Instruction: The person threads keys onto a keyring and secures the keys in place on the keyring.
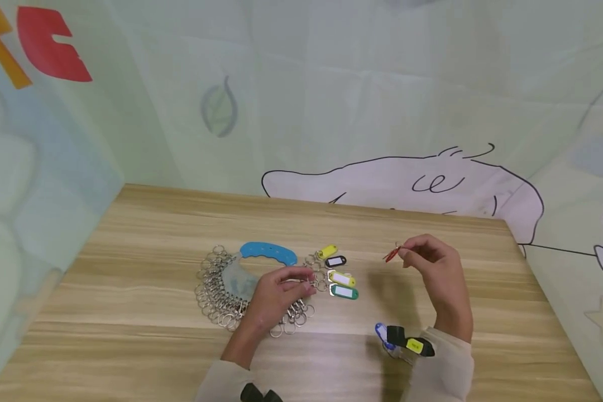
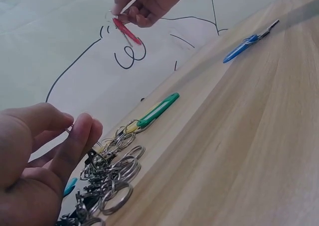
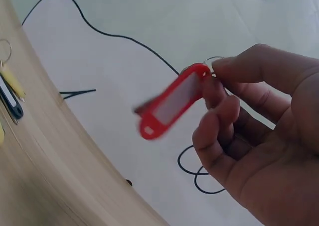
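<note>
My right hand (image 1: 434, 265) is raised above the table and pinches the ring of a red key tag (image 3: 172, 101) between thumb and forefinger. The tag has a white label, and a darker, blurred piece shows behind it. My left hand (image 1: 276, 298) is over a fan of metal key rings (image 1: 212, 296) attached to a curved holder with a blue handle (image 1: 268, 250). Its thumb and fingertips pinch a thin metal ring (image 2: 70, 129), mostly hidden by the fingers. Just right of those fingertips lie yellow, black and green key tags (image 1: 344, 291) on rings.
A blue key tag (image 2: 241, 51) with a metal piece lies on the wooden table (image 1: 146, 234), partly behind the right sleeve (image 1: 447, 363) in the head view. A printed cloth backdrop (image 1: 331, 100) stands along the table's far edge.
</note>
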